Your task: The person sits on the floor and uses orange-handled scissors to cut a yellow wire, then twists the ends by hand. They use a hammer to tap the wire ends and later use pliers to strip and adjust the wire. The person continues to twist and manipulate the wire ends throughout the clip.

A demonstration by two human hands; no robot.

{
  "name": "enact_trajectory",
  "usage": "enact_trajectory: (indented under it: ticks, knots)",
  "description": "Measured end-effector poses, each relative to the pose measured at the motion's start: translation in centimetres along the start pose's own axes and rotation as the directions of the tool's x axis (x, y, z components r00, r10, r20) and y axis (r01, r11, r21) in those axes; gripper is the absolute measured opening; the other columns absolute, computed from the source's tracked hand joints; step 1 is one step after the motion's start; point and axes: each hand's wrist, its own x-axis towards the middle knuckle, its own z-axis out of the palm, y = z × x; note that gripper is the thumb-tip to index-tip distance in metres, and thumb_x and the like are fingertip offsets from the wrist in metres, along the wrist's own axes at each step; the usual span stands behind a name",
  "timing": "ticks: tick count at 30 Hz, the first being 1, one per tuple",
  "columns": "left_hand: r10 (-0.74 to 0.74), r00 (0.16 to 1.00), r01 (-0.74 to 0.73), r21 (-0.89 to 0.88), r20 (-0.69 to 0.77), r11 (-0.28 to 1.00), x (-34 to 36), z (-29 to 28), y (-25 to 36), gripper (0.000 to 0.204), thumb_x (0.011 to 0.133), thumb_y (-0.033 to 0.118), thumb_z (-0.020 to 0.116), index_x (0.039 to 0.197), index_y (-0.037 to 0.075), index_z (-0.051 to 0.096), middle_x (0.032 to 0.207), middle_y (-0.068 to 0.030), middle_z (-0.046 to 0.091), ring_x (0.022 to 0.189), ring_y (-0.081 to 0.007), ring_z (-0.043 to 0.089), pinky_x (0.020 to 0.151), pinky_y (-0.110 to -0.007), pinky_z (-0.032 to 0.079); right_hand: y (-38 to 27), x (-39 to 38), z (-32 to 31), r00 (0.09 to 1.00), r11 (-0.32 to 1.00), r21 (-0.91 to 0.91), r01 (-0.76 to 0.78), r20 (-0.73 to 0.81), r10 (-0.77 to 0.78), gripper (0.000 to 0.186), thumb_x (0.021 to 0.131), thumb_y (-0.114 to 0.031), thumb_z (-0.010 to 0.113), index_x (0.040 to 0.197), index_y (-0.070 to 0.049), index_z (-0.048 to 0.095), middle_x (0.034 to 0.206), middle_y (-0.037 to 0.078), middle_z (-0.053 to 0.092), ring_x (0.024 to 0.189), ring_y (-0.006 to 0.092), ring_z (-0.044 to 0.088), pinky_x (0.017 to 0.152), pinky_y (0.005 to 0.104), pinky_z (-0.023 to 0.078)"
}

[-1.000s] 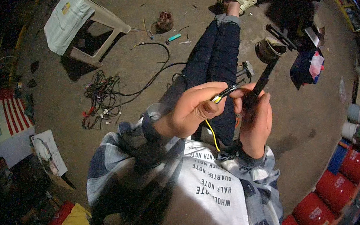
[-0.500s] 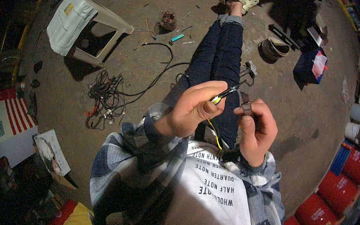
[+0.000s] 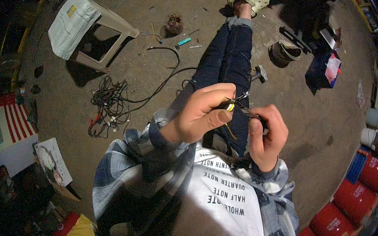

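Note:
My left hand [image 3: 205, 112] pinches a bundle of wires [image 3: 231, 107] with yellow, white and black insulation, thumb over it. Bare, silvery strands [image 3: 243, 96] stick out above the fingertips. Close by on the right, my right hand [image 3: 269, 134] is closed on a dark, tape-like strip [image 3: 245, 111] that reaches across to the wires. A yellow wire [image 3: 230, 131] hangs below, in front of my dark trousers. The fingers of my right hand partly hide the strip.
A tangle of dark cables [image 3: 109, 104] lies on the floor at left, near a beige stool [image 3: 127, 31] on its side. A hammer [image 3: 260, 74] rests beside my legs. Farther off are a turquoise lighter-like object [image 3: 184, 41], a round container [image 3: 284, 52] and a dark blue box [image 3: 319, 73].
My right hand has tilted, and the strip, upright before, now slants toward the wires. The bare strands show more clearly. My left hand has barely shifted.

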Motion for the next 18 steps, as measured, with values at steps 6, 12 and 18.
enact_trajectory:
  ticks: [6,12,18]
  knots:
    - [0.028,1.000,-0.028,-0.018,0.002,0.999,0.1,-0.1,-0.2,0.055,0.089,0.051,0.046,0.078,-0.002,0.051,0.080,-0.0123,0.051,0.074,-0.0247,0.048,0.069,-0.033,0.039,-0.1,0.2,0.2,0.998,0.988,-0.144,0.052,-0.040,-0.058,0.012,0.080,-0.012,0.063,0.083,0.000,0.060,0.070,0.012,0.057,0.059,0.0277,0.055,0.053,0.0331,0.043]
    - [0.056,0.998,-0.057,0.031,0.040,0.998,0.4,-0.5,-0.2,0.053,0.088,0.049,0.048,0.074,-0.002,0.047,0.071,-0.0100,0.040,0.064,-0.0225,0.040,0.057,-0.032,0.031,0.4,0.5,-0.4,0.987,0.958,-0.238,0.160,0.024,-0.159,0.013,0.077,-0.010,0.065,0.082,0.000,0.058,0.068,0.014,0.055,0.057,0.0302,0.054,0.051,0.0349,0.043]
    - [0.147,0.986,-0.152,0.061,0.077,0.987,0.6,-0.9,-0.3,0.045,0.087,0.038,0.057,0.070,-0.001,0.042,0.066,-0.0101,0.032,0.057,-0.0232,0.034,0.051,-0.032,0.028,0.8,0.8,-1.4,0.971,0.946,-0.245,0.214,0.155,-0.180,0.016,0.074,-0.009,0.068,0.082,0.000,0.056,0.067,0.014,0.055,0.057,0.0306,0.054,0.050,0.0362,0.043]
